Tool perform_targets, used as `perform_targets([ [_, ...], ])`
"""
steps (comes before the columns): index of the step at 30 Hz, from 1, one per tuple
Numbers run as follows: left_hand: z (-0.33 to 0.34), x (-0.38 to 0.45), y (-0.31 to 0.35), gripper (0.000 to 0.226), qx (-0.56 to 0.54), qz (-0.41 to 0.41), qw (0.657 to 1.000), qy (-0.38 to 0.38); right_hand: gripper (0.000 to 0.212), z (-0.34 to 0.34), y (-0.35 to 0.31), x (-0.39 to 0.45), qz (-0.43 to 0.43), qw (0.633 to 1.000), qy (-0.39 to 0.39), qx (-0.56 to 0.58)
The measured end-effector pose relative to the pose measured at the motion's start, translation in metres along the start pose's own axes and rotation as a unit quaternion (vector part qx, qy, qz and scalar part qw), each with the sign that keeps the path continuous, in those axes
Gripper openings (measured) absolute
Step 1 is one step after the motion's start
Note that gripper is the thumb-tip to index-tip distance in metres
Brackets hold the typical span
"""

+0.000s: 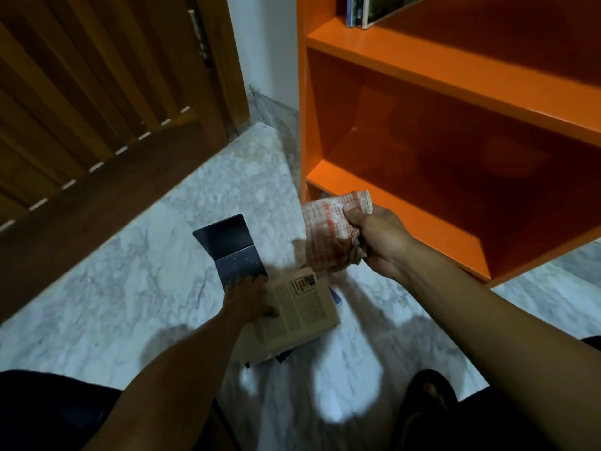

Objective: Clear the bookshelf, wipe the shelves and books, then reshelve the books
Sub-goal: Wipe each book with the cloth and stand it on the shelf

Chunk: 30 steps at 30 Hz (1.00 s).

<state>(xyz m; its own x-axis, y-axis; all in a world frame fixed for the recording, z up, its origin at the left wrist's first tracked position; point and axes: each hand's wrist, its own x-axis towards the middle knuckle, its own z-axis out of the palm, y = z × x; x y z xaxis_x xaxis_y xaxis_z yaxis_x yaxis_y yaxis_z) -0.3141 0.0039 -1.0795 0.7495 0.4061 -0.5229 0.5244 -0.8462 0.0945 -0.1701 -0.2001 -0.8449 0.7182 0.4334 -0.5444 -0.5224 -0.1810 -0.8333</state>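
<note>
From the head camera, looking down: the person crouches on the pale marble floor [130, 288]. The right hand [377, 242] is curled tight around a bunched red-and-white checked cloth [328, 232], holding it up in the air just in front of the front edge of the low shelf [390, 209] of the orange bookshelf [455, 92]. That shelf space behind it is bare and wide open.

The left hand [250, 297] rests on a dark blue book [234, 252], fingers bent over its near edge, thumb lying on the tan printed book [299, 310] beside it. The blue book's cover stands up, folded open. The tan book lies flat on top of a small pile (I can see a blue corner and something dark poking out from under it, but not what they are). The pile sits on the floor, near the bookshelf's corner but not touching it.

Up at the top, a few books [367, 11] stand on a higher shelf, one leaning.

A brown wooden door [81, 109] fills the left side. Between the door and the bookshelf there is a broad patch of open floor.
</note>
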Motion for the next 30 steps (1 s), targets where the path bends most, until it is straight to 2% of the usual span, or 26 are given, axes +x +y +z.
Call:
perform_targets([
  [3, -0.001, -0.002, 0.001, 0.1, -0.005, -0.006, 1.0, 0.011, 0.03, 0.001, -0.001, -0.003, -0.008, 1.0, -0.006, 0.019],
  [9, -0.005, -0.008, 0.004, 0.092, 0.017, -0.013, 1.0, 0.003, 0.019, -0.002, -0.001, -0.006, -0.012, 0.998, -0.029, 0.06],
  [14, -0.012, -0.013, 0.011, 0.07, -0.111, 0.009, 0.993, -0.027, 0.023, -0.008, -0.001, -0.001, 0.04, 0.993, -0.01, 0.115],
  [18, -0.026, -0.019, 0.013, 0.048, -0.152, 0.021, 0.987, -0.041, 0.023, -0.016, 0.0, -0.001, 0.06, 0.988, 0.008, 0.142],
  [20, -0.046, -0.023, 0.015, 0.026, -0.165, 0.032, 0.985, -0.027, 0.024, -0.02, 0.0, -0.003, 0.054, 0.989, 0.015, 0.136],
  [22, -0.071, -0.028, 0.016, 0.02, -0.188, 0.046, 0.981, 0.005, 0.026, -0.024, 0.0, -0.005, 0.047, 0.99, 0.028, 0.128],
  [27, -0.151, -0.062, 0.009, 0.02, -0.343, 0.03, 0.937, 0.061, 0.028, -0.031, 0.008, -0.009, 0.016, 0.99, 0.094, 0.108],
  [30, -0.191, -0.088, 0.003, 0.024, -0.477, 0.027, 0.877, 0.059, 0.024, -0.024, 0.009, -0.018, 0.003, 0.984, 0.125, 0.13],
])
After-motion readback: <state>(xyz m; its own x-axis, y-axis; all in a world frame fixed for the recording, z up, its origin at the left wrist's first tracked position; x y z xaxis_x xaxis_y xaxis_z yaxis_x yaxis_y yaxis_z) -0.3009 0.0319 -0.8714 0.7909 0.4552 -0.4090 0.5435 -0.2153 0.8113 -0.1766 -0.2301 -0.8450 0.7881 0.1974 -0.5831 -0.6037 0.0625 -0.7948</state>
